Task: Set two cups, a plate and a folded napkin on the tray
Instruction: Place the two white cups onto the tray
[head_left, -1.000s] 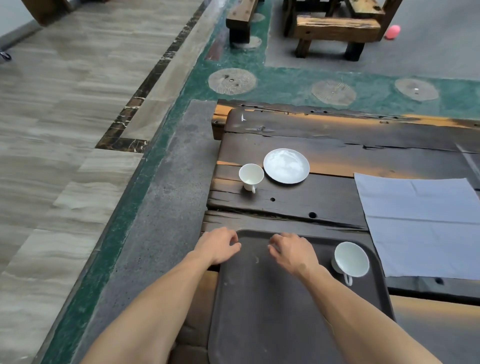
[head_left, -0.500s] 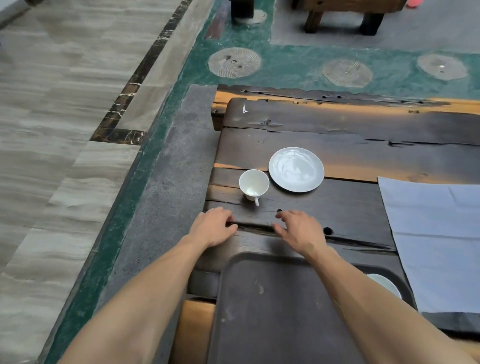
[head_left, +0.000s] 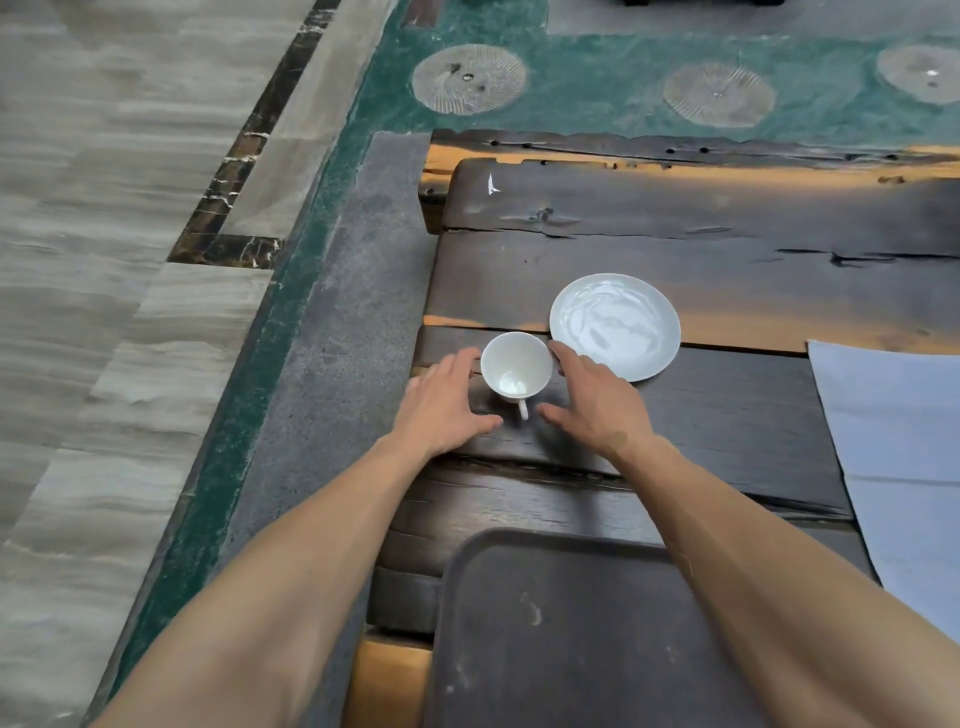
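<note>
Hands flank the small white handled cup (head_left: 516, 368) at frame centre: left hand (head_left: 442, 405) and right hand (head_left: 592, 402), fingers spread, gripping nothing yet; next, close round it and lift to the dark tray (head_left: 571, 649).

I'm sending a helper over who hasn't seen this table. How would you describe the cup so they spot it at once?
On the dark wooden table, past the far edge of the dark tray, look just left of the round white plate. The cup is the small, deep white one with a handle, between the left hand and right hand.

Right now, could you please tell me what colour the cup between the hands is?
The cup is plain white, inside and out, shown best in the head view.
</note>
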